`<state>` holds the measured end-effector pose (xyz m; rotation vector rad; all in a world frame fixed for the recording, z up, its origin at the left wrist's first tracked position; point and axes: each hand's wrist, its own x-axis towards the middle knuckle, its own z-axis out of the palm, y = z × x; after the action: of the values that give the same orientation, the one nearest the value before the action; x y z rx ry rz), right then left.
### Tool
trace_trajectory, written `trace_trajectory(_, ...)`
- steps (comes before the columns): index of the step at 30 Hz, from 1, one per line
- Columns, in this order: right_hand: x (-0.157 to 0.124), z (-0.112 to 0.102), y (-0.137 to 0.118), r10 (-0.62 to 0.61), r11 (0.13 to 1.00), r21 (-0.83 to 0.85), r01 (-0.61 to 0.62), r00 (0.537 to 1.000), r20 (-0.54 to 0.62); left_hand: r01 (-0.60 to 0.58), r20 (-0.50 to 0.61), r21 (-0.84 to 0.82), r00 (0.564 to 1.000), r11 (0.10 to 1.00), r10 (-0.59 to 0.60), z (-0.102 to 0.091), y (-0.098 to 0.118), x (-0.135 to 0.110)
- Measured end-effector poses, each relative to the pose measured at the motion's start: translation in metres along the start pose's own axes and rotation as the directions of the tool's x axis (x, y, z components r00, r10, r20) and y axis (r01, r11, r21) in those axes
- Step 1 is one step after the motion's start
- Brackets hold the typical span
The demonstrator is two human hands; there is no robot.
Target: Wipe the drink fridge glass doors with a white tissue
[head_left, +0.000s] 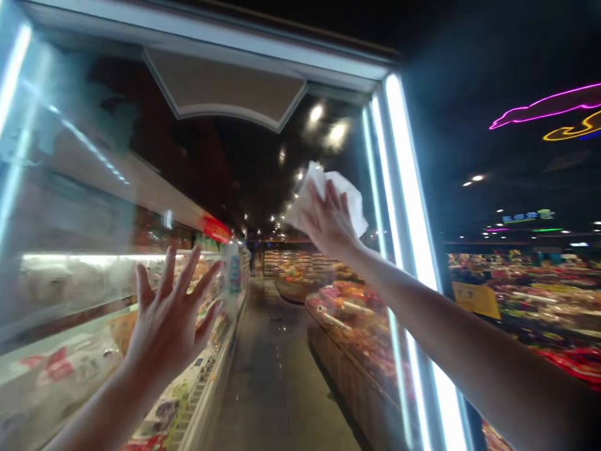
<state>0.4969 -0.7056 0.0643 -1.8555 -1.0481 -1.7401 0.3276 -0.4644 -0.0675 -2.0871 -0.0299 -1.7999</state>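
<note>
My right hand (328, 219) is raised high and presses a white cloth (347, 194) flat against a glass door (263, 156), close to its lit right edge. The fingers are spread over the cloth. Lower and to the left, my left hand (171, 307) is held up with fingers spread wide, palm toward the glass, and holds nothing. I cannot tell whether it touches the pane.
The door's frame has bright white light strips (413, 250) down its right side. Seen in or through the glass are a store aisle (277, 369), a chilled display case (94, 351) at left and produce stands (357, 326) at right. Neon signs (549, 109) glow at upper right.
</note>
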Motion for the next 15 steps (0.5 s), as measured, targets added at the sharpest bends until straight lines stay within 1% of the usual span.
trace_trajectory(1,0.010,0.005,-0.006,0.072,0.997,0.003,-0.072,0.997,-0.036,0.016,0.000,0.012,1.000,1.000,-0.016,-0.003,-0.008,-0.003)
trace_trajectory(2,0.016,0.011,-0.017,0.076,0.997,0.007,-0.076,0.996,-0.047,0.032,0.002,0.023,0.999,0.999,-0.032,-0.006,-0.015,-0.006)
trace_trajectory(3,0.018,0.017,-0.033,0.010,1.000,0.010,-0.010,0.999,-0.033,0.045,0.004,0.032,0.999,0.998,-0.045,-0.008,-0.023,-0.010)
trace_trajectory(4,0.017,0.023,-0.052,-0.110,0.994,0.015,0.110,0.994,0.001,0.053,0.006,0.040,0.999,0.998,-0.054,-0.010,-0.031,-0.014)
trace_trajectory(5,0.015,0.029,-0.071,-0.251,0.968,0.024,0.251,0.967,0.046,0.055,0.010,0.047,0.998,0.997,-0.056,-0.012,-0.038,-0.019)
trace_trajectory(6,0.015,0.034,-0.088,-0.371,0.929,0.036,0.370,0.924,0.087,0.057,0.015,0.053,0.998,0.997,-0.058,-0.014,-0.046,-0.023)
trace_trajectory(7,0.018,0.038,-0.100,-0.439,0.898,0.047,0.437,0.891,0.112,0.060,0.019,0.057,0.998,0.997,-0.061,-0.016,-0.054,-0.027)
trace_trajectory(8,0.024,0.041,-0.109,-0.449,0.893,0.050,0.447,0.886,0.119,0.068,0.023,0.058,0.997,0.996,-0.069,-0.018,-0.062,-0.031)
trace_trajectory(9,0.034,0.044,-0.114,-0.409,0.913,0.046,0.406,0.906,0.107,0.075,0.025,0.056,0.997,0.996,-0.076,-0.020,-0.070,-0.035)
trace_trajectory(11,0.055,0.050,-0.121,-0.247,0.969,0.040,0.245,0.968,0.046,0.088,0.029,0.047,0.996,0.995,-0.090,-0.024,-0.085,-0.043)
trace_trajectory(12,0.062,0.054,-0.127,-0.185,0.982,0.041,0.184,0.983,0.012,0.089,0.029,0.040,0.996,0.995,-0.090,-0.027,-0.092,-0.048)
trace_trajectory(13,0.067,0.058,-0.138,-0.176,0.983,0.043,0.176,0.984,-0.007,0.085,0.031,0.035,0.996,0.996,-0.086,-0.028,-0.099,-0.053)
trace_trajectory(14,0.068,0.063,-0.152,-0.230,0.972,0.046,0.230,0.973,-0.002,0.081,0.032,0.033,0.996,0.996,-0.082,-0.030,-0.105,-0.058)
trace_trajectory(15,0.067,0.067,-0.170,-0.326,0.944,0.049,0.325,0.945,0.024,0.075,0.036,0.035,0.996,0.997,-0.076,-0.031,-0.110,-0.064)
